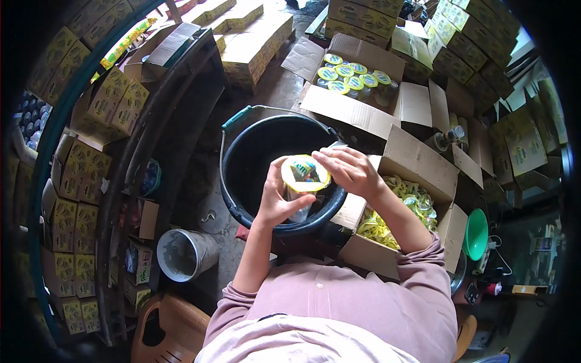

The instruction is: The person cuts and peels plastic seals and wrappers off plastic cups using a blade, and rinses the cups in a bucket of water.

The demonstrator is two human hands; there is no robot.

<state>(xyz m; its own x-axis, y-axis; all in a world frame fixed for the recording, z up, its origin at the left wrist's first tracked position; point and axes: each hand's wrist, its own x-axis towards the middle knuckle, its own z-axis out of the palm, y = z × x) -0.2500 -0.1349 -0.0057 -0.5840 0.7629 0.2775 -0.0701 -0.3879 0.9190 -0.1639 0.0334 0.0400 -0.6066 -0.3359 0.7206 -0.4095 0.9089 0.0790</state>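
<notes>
A clear jar with a yellow-rimmed printed label (pixel 298 171) over its top is held above a large black bucket (pixel 248 145). My left hand (pixel 275 196) wraps round the jar's left side, with the thumb across its front. My right hand (pixel 348 171) lies at the label's upper right edge, its fingers bent and close together. The palm side of my right hand is hidden, so anything under its fingers cannot be made out. Just right of the bucket, an open carton (pixel 423 158) holds many crumpled yellow and clear labels (pixel 396 212).
An open carton (pixel 351 112) holds several jars with yellow-rimmed tops (pixel 341 71). A whitish bucket (pixel 181 254) stands at lower left, near an orange chair (pixel 175 320). Stacked cartons (pixel 75 221) line the left side. A green bowl (pixel 476 235) is at right.
</notes>
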